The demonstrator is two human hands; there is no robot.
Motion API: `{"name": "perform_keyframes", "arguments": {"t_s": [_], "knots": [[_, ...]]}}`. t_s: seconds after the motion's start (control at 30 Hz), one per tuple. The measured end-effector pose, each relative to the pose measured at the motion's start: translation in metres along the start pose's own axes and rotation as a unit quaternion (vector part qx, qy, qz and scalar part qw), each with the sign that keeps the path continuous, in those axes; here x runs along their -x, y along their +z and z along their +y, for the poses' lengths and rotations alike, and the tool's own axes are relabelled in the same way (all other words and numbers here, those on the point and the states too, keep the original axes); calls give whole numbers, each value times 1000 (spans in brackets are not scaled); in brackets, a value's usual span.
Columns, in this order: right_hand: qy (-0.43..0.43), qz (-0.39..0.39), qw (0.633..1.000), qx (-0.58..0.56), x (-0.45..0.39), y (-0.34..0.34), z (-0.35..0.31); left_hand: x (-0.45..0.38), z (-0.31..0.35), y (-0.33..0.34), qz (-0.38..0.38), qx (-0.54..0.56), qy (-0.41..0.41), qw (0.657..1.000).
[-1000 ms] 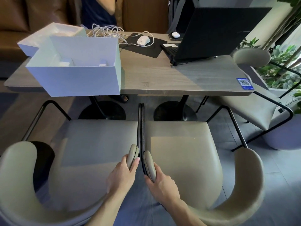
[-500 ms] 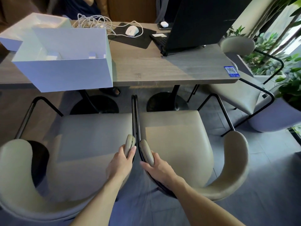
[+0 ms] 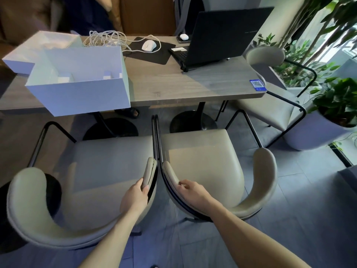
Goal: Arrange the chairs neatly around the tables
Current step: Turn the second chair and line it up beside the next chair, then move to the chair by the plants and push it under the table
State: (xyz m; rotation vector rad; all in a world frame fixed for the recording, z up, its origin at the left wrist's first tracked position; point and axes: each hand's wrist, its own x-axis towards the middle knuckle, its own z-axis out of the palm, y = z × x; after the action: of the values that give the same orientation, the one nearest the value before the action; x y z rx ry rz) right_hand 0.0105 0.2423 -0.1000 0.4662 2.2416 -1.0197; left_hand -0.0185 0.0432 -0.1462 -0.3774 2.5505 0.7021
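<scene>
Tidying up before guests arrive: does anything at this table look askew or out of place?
The white box overhangs the table's near edge. The third chair at the right end sits angled, unlike the two chairs side by side.

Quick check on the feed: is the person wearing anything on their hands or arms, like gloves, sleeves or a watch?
Nothing visible. The left hand and right hand are bare, without gloves or rings, and both forearms are uncovered to the frame's bottom edge: no sleeve, watch or band shows.
</scene>
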Motion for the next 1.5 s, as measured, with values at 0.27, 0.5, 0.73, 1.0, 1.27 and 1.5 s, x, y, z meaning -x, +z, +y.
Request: {"name": "perform_keyframes", "arguments": {"t_s": [0.27, 0.5, 0.73, 1.0, 1.27, 1.5], "knots": [[21, 1, 998, 61, 14, -53, 52, 0, 1, 1, -14, 24, -16, 999], [-22, 27, 998, 59, 33, -162, 110, 36, 112, 9, 34, 43, -57, 997], [-77, 81, 993, -44, 98, -302, 158, 128, 320, 17, -67, 275, 61, 957], [7, 129, 976, -174, 121, -428, 257, 164, 442, 89, -190, 270, 56, 942], [35, 147, 952, -266, 63, -544, 304, 97, 568, 144, -180, 288, 25, 940], [77, 174, 940, -285, 0, -651, 324, 29, 683, 190, -192, 295, -1, 936]]}}
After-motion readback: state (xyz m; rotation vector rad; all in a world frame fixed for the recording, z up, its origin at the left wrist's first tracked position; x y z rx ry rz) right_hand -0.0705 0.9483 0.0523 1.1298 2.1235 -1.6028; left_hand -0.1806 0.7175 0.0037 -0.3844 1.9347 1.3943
